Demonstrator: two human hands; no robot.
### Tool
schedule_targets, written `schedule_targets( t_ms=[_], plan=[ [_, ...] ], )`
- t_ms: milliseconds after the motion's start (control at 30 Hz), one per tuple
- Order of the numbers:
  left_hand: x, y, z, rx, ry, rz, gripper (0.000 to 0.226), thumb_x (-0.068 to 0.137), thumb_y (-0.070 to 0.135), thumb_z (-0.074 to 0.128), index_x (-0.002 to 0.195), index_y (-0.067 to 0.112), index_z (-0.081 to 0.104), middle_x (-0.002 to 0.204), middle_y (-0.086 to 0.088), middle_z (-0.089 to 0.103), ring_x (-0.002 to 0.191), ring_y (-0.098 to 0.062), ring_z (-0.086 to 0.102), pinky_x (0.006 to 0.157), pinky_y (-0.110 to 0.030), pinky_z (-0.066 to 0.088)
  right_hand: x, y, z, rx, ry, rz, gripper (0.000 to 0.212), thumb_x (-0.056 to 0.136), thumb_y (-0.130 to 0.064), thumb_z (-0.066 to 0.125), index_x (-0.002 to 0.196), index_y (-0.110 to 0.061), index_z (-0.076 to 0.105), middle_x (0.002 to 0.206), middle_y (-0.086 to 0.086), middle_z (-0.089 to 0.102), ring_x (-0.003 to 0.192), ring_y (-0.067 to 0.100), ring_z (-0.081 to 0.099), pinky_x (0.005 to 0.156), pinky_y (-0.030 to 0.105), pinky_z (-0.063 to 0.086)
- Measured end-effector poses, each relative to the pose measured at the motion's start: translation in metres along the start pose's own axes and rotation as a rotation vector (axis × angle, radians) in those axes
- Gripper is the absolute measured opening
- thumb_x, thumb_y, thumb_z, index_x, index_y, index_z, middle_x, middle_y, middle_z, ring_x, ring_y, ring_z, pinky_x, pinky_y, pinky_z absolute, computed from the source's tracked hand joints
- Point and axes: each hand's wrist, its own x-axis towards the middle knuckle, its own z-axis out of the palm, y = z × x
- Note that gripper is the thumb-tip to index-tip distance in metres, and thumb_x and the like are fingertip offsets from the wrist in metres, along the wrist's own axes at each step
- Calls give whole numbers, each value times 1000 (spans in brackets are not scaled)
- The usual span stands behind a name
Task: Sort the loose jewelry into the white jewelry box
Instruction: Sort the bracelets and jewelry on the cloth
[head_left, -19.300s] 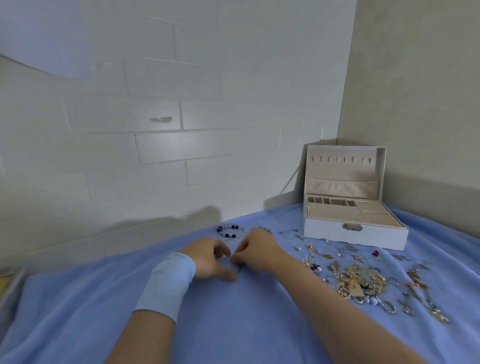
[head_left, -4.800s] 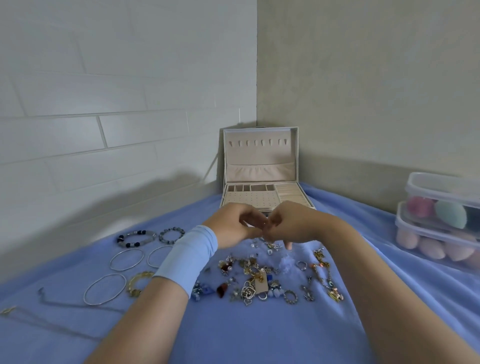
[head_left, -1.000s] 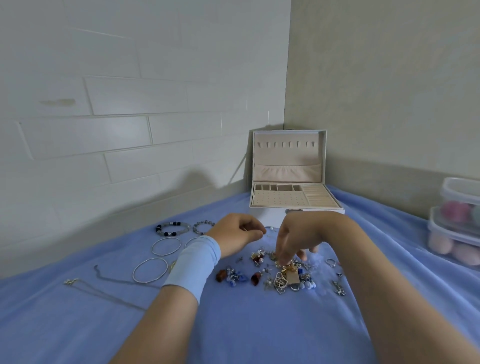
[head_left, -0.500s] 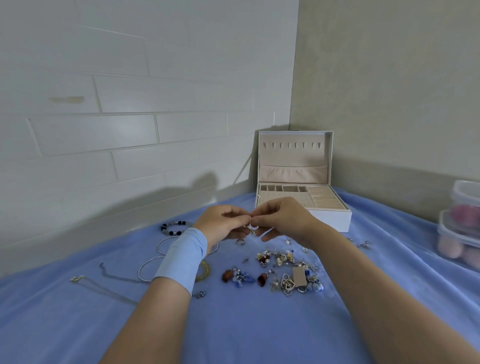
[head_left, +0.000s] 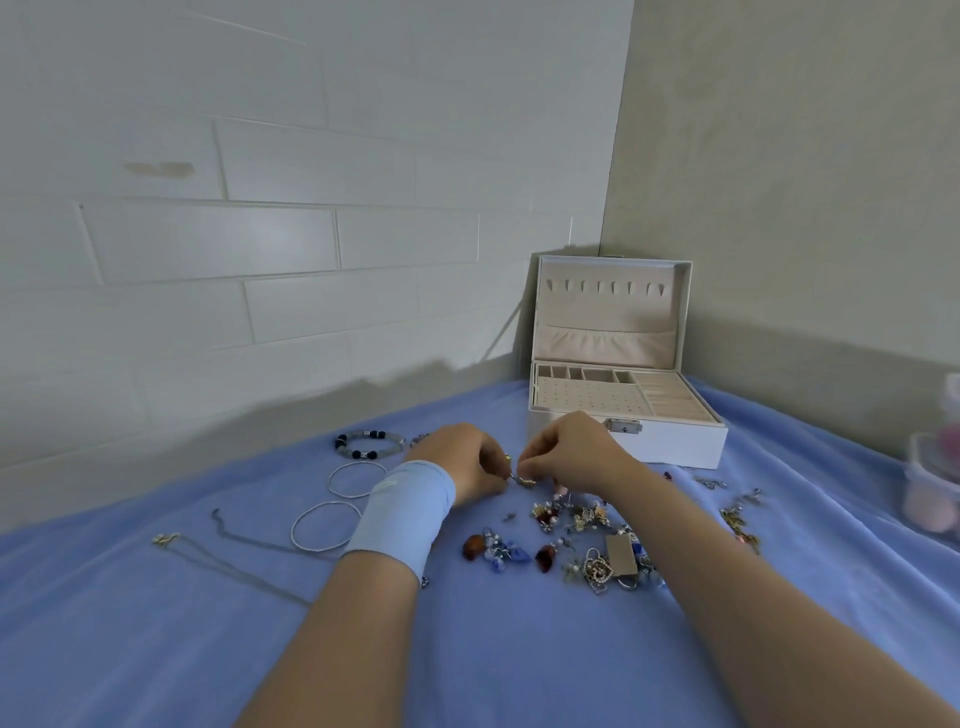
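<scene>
The white jewelry box (head_left: 670, 447) stands open in the corner on the blue cloth, its lid upright and its beige trays bare. My left hand (head_left: 460, 460) and my right hand (head_left: 569, 452) meet just in front of it. Both pinch one small gold piece (head_left: 522, 480) between their fingertips, low over the cloth. A heap of loose jewelry (head_left: 582, 545) lies under and beside my right forearm. Silver bangles (head_left: 324, 525), a beaded bracelet (head_left: 369, 444) and thin chains (head_left: 234, 540) lie to the left.
More small pieces (head_left: 737, 514) are scattered to the right of the box. Clear plastic containers (head_left: 932, 483) with pink and green sponges stand at the right edge. Walls close the corner behind the box. The blue cloth (head_left: 467, 665) reaches to the near edge.
My right hand dipped into the heap a second ago, then rose to meet my left. Both hands have since sunk toward the cloth, still pinching a small piece together.
</scene>
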Motion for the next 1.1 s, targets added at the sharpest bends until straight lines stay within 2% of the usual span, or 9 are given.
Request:
schedule_targets(
  t_ms=[200, 300, 433, 633, 700, 800, 900, 967, 1100],
  plan=[
    [1, 3, 5, 26, 58, -15, 8, 87, 27, 69, 90, 31, 75, 105, 8, 73, 100, -16, 66, 86, -28, 51, 2, 2, -2, -81, 29, -13, 22, 84, -24, 80, 63, -19, 74, 55, -4, 61, 41, 4, 45, 51, 21, 40],
    [1, 3, 4, 44, 70, -15, 8, 87, 27, 68, 89, 31, 75, 104, 9, 73, 99, -15, 65, 83, -27, 50, 0, 1, 1, -82, 2, -17, 51, 90, -37, 70, 47, -20, 48, 46, -4, 38, 45, 15, 34, 54, 27, 33],
    [-2, 2, 0, 30, 60, -17, 3, 87, 32, 69, 87, 35, 69, 110, 11, 69, 103, -15, 63, 86, -29, 49, -4, 1, -2, -118, -57, -53, 10, 86, -28, 76, 80, -23, 82, 61, -11, 66, 54, 6, 54, 56, 24, 46],
    [-18, 15, -27, 7, -97, -36, 13, 91, 32, 68, 102, 25, 67, 101, 7, 64, 95, -15, 60, 86, -29, 48, -18, -6, -21, -39, 55, -156, 11, 90, -26, 71, 83, -24, 79, 82, -7, 75, 73, 10, 67, 68, 26, 55],
    [-22, 25, -30, 32, -172, -33, 11, 90, 31, 68, 101, 27, 69, 98, 5, 67, 87, -14, 62, 81, -27, 48, -25, -6, -36, -52, 52, -166, 12, 90, -24, 71, 81, -20, 78, 79, 0, 76, 64, 12, 63, 63, 29, 54],
    [-24, 41, -20, 60, -178, 6, 12, 89, 28, 69, 101, 28, 71, 110, 7, 69, 100, -14, 63, 91, -28, 47, -36, 8, -54, -104, 15, -120, 10, 89, -23, 73, 85, -20, 81, 77, 7, 76, 62, 16, 62, 65, 35, 57],
    [-22, 56, -3, 150, -166, 1, 19, 91, 28, 65, 108, 23, 72, 115, 3, 68, 106, -20, 63, 94, -31, 49, -48, 23, -61, -138, -13, -80, 11, 91, -29, 71, 94, -25, 80, 92, -2, 77, 92, 14, 69, 84, 33, 57],
    [-21, 61, 5, 191, -160, -14, 20, 92, 27, 63, 107, 21, 73, 114, -1, 71, 104, -24, 65, 94, -34, 51, -55, 28, -55, -225, -71, -98, 17, 95, -30, 67, 106, -28, 78, 113, -7, 74, 114, 10, 61, 94, 27, 48],
    [-24, 67, 6, 133, -211, 13, 18, 92, 27, 64, 106, 27, 75, 113, 6, 71, 103, -16, 64, 96, -33, 50, -58, 35, -40, -284, -167, -122, 26, 100, -25, 56, 119, -24, 74, 126, -6, 69, 108, 12, 62, 87, 22, 42]
  ],
)
